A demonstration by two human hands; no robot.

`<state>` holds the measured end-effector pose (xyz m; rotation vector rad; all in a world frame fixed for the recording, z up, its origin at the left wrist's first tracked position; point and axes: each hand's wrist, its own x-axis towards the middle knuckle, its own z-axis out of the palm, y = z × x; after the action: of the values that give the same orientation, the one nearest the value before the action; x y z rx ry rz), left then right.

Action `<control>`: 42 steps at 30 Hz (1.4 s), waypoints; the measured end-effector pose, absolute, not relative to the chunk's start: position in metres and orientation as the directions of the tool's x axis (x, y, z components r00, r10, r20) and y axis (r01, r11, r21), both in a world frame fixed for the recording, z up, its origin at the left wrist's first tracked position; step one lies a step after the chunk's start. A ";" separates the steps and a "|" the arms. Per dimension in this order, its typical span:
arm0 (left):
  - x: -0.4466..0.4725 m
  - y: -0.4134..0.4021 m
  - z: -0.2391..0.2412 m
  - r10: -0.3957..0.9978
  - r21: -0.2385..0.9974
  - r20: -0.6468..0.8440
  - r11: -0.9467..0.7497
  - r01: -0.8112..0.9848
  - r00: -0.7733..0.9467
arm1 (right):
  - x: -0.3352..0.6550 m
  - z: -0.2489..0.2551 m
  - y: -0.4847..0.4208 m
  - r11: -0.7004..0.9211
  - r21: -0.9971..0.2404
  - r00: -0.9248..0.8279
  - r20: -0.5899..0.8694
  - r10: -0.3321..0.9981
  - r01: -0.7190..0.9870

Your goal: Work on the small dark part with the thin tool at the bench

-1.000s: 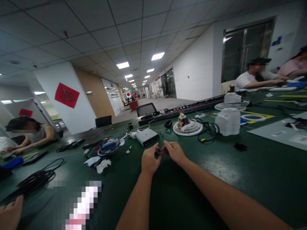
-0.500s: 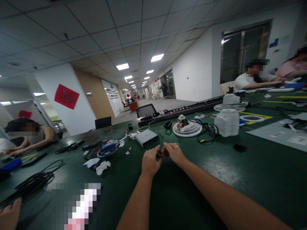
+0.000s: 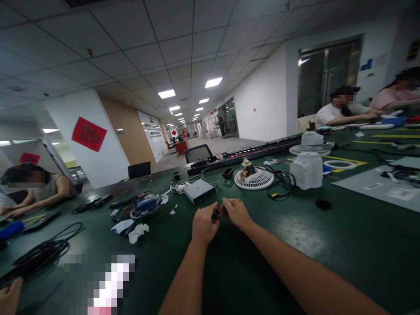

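Note:
My left hand is closed around a small dark part with a round, ring-like end, pinched between thumb and fingers. Close by on its right, my right hand has its fingertips pressed together, nearly meeting the part. What those fingertips hold, if anything, is too small to tell. Just beyond both hands lies a grey, box-shaped disc drive. A round white fan grille with an exposed motor on it rests farther off to the right.
Right of the grille stand a white plastic housing and a black cable. A small black piece lies nearer. Leftward are a bowl of blue cloth, crumpled white scraps and coiled black cable beside another person's hand.
The whole view has shifted slightly. Both hands stay close together at the small dark part, the right hand's fingers slightly turned. At the far left, the other person's hand sits lower in view.

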<state>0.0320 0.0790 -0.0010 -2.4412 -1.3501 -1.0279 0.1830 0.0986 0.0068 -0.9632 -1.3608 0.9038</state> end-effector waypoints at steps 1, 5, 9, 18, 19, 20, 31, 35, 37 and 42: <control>0.032 0.079 -0.001 0.687 0.178 0.636 -0.574 0.799 0.352 | 0.183 0.007 0.099 0.352 -0.935 0.011 0.353 0.936 0.053; 0.032 0.079 -0.002 0.689 0.171 0.635 -0.566 0.806 0.349 | 0.184 0.006 0.099 0.336 -0.942 -0.050 0.336 0.940 -0.018; 0.032 0.079 -0.002 0.678 0.164 0.646 -0.572 0.803 0.351 | 0.183 0.004 0.101 0.347 -0.937 0.020 0.347 0.937 0.032; 0.033 0.080 -0.004 0.687 0.159 0.635 -0.563 0.811 0.352 | 0.181 0.001 0.103 0.344 -0.938 -0.010 0.345 0.939 -0.029; 0.033 0.080 -0.004 0.690 0.156 0.630 -0.563 0.812 0.357 | 0.181 0.001 0.104 0.336 -0.941 -0.017 0.337 0.941 -0.030; 0.033 0.080 -0.004 0.692 0.154 0.625 -0.564 0.811 0.362 | 0.181 0.000 0.104 0.321 -0.946 -0.034 0.323 0.946 -0.048; 0.033 0.077 0.000 0.708 0.156 0.610 -0.547 0.822 0.355 | 0.181 0.006 0.097 0.378 -0.920 -0.024 0.378 0.926 0.102; 0.034 0.077 0.001 0.708 0.186 0.618 -0.553 0.812 0.340 | 0.181 0.007 0.093 0.442 -0.893 -0.059 0.438 0.897 0.088; 0.033 0.077 0.000 0.708 0.199 0.630 -0.545 0.815 0.320 | 0.181 0.007 0.093 0.427 -0.902 -0.050 0.425 0.904 0.054; 0.032 0.077 -0.001 0.702 0.207 0.644 -0.542 0.814 0.304 | 0.183 0.006 0.095 0.441 -0.889 0.043 0.449 0.892 0.122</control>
<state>0.0318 0.0775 -0.0006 -2.4039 -1.4114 -1.0604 0.1834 0.0950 0.0064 -0.9676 -1.4193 0.7593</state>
